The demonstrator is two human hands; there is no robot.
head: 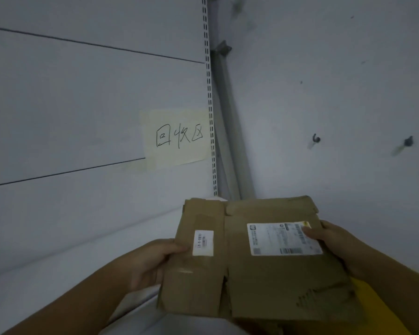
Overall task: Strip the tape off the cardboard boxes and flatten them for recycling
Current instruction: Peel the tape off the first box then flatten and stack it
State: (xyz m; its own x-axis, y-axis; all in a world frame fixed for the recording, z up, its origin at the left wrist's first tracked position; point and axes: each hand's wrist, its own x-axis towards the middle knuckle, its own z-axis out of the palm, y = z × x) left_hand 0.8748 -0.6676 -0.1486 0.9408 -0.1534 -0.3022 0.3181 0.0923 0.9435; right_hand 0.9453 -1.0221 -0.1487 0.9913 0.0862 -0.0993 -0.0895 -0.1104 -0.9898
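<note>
Before the wall corner | flattened box (257,274) gripped by left hand (153,259), right hand (329,240) | handwritten note (177,137) behind

- The flattened box (257,259) is held in front of a wall corner, the left hand (153,262) at its left edge, the right hand (334,245) at its right edge.
- A shipping label (283,239) lies on its right panel, a small sticker (203,243) on its left.
- A paper note (177,137) hangs on the wall behind, left of a slotted rail (209,112).
</note>
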